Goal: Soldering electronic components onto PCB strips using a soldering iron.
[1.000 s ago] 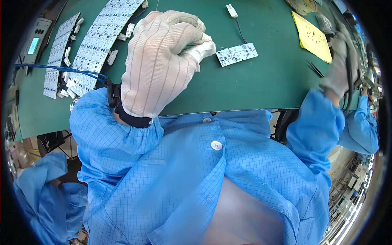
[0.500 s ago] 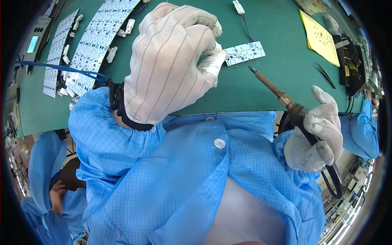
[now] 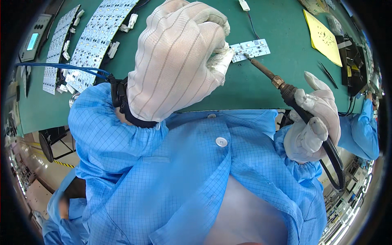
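Note:
A white glove covers my left hand [image 3: 179,61]; its fingers are closed in a pinch at the left end of a small white circuit board [image 3: 261,47]. That end of the board is hidden by the fingertips. My right hand [image 3: 316,122], also gloved, is wrapped round the dark handle of a soldering iron [image 3: 267,73]. The iron slants up to the left, and its tip appears to touch the board's lower edge near the left fingers. From the board's upper edge a dark lead runs to a white connector [image 3: 244,5].
Large LED panels [image 3: 100,36] with white connectors lie at the left, beside a grey station with a lit display [image 3: 32,41]. On the right are a yellow pad [image 3: 322,38] with dark specks, tweezers [image 3: 328,74] and a black holder [image 3: 353,69]. Other people in blue sit on both sides.
The soldering iron has moved up and left, bringing its tip from just below the circuit board onto it. My left hand keeps its pinch at the board's end. The view has shifted slightly.

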`<action>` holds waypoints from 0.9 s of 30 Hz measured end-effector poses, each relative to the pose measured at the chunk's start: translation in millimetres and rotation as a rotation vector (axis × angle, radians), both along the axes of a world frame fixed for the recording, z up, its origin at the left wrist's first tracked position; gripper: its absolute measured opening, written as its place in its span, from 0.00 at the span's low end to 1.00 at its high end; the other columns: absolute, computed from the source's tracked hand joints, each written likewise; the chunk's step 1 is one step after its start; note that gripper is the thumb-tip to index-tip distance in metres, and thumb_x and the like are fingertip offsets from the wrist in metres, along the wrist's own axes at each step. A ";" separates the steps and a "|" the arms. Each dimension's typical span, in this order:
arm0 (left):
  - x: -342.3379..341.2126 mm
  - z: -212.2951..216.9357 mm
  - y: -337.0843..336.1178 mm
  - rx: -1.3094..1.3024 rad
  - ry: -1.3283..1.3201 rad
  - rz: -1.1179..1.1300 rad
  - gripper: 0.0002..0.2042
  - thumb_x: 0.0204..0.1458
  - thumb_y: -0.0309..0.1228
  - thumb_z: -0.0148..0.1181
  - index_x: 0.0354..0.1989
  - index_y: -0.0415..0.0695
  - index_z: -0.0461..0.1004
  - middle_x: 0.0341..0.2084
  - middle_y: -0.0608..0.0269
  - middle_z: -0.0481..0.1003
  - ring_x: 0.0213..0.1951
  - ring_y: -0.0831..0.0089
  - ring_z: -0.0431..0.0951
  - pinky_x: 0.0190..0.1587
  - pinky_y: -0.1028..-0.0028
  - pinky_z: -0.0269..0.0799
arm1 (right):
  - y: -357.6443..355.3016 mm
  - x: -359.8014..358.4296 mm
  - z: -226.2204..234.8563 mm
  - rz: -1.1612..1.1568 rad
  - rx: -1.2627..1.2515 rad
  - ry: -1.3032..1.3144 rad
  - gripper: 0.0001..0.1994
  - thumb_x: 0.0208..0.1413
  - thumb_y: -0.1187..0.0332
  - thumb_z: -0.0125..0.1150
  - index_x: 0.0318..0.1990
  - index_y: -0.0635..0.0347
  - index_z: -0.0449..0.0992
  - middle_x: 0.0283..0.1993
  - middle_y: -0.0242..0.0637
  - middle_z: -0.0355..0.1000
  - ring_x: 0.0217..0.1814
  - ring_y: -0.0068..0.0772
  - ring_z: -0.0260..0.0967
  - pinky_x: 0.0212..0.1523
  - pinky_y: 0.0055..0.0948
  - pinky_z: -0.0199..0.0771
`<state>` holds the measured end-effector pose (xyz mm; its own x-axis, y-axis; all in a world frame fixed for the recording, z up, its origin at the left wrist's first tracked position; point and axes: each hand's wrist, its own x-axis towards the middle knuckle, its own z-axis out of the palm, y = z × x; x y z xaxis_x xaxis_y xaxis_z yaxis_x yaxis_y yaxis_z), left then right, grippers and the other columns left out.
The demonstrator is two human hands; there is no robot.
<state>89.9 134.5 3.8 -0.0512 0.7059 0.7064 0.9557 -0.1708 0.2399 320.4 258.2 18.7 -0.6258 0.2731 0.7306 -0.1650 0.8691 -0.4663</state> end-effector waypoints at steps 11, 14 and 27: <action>3.1 5.3 0.1 -0.056 0.011 0.024 0.13 0.32 0.23 0.72 0.24 0.46 0.72 0.37 0.65 0.79 0.38 0.65 0.77 0.43 0.67 0.71 | 17.3 11.5 3.5 0.103 0.093 -0.116 0.14 0.54 0.64 0.59 0.36 0.70 0.79 0.24 0.42 0.77 0.24 0.34 0.72 0.48 0.56 0.74; 3.6 6.7 0.9 -0.033 0.003 0.009 0.13 0.32 0.22 0.72 0.24 0.46 0.72 0.36 0.65 0.79 0.38 0.66 0.77 0.43 0.67 0.71 | 16.1 12.2 3.7 0.102 0.085 -0.114 0.15 0.55 0.62 0.58 0.37 0.70 0.79 0.26 0.44 0.77 0.27 0.36 0.72 0.49 0.55 0.74; -0.2 0.6 3.2 -0.021 0.021 -0.025 0.10 0.35 0.23 0.69 0.23 0.45 0.71 0.36 0.66 0.79 0.37 0.67 0.77 0.39 0.70 0.72 | 3.9 18.1 8.0 0.030 -0.150 -0.189 0.23 0.63 0.53 0.50 0.43 0.69 0.76 0.36 0.53 0.76 0.43 0.49 0.72 0.53 0.52 0.72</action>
<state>89.7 137.7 4.4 -0.0188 0.7212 0.6924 0.9560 -0.1898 0.2237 338.6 262.2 26.7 -0.7573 0.3485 0.5523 -0.0874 0.7840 -0.6146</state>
